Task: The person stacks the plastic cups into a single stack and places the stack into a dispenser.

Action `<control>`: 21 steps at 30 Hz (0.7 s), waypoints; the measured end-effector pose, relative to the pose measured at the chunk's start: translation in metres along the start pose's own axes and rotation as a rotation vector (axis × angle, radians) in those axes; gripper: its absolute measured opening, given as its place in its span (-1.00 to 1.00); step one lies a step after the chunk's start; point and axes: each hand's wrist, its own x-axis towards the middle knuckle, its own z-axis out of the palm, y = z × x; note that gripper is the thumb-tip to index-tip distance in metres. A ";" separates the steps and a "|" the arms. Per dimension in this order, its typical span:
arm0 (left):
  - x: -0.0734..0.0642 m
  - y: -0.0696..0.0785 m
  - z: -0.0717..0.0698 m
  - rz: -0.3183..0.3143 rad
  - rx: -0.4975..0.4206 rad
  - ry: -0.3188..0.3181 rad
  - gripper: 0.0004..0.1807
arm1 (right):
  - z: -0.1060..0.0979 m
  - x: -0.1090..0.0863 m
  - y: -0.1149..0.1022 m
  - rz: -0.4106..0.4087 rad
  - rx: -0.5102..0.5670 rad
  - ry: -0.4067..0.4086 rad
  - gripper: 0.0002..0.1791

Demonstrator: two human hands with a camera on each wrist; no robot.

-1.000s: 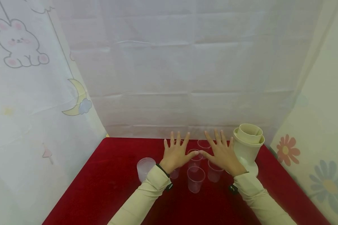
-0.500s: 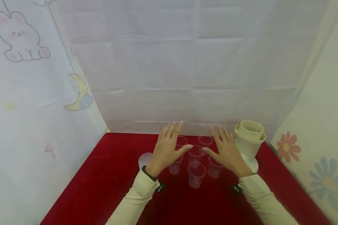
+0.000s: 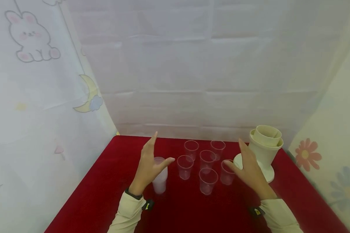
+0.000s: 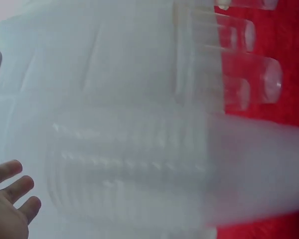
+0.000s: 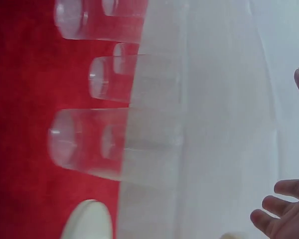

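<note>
My left hand [image 3: 147, 166] is raised with its fingers straight and thumb out, overlapping the stack of clear plastic cups [image 3: 159, 183] in the head view. In the left wrist view the nested cups [image 4: 139, 169] loom blurred and close, with the fingertips [image 4: 20, 189] off to the side. My right hand [image 3: 249, 168] is spread too, its thumb tip overlapping the rim of a single cup [image 3: 227, 176]. Neither hand holds anything. Between them several single cups stand upright and apart, among them a front cup [image 3: 207, 186] and a left cup [image 3: 185, 170].
A cream tubular object [image 3: 263, 155] with nested cylinders and a round base stands at the right, just behind my right hand. Red cloth [image 3: 105, 194] covers the table. White sheets [image 3: 169, 113] hang behind it and on both sides.
Both hands have moved apart, the left hand leftward to the cup stack and the right hand rightward, uncovering the single cups between them. The cups stay put while the head view shifts slightly.
</note>
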 end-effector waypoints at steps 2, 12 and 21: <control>-0.009 -0.009 -0.002 -0.065 -0.046 -0.009 0.18 | 0.001 -0.007 0.007 0.027 0.043 0.013 0.12; -0.043 -0.033 -0.005 -0.234 -0.172 -0.046 0.25 | 0.012 -0.027 0.024 0.082 0.148 0.029 0.16; -0.057 -0.046 0.000 -0.292 -0.201 -0.059 0.23 | 0.017 -0.032 0.031 0.154 0.129 -0.014 0.18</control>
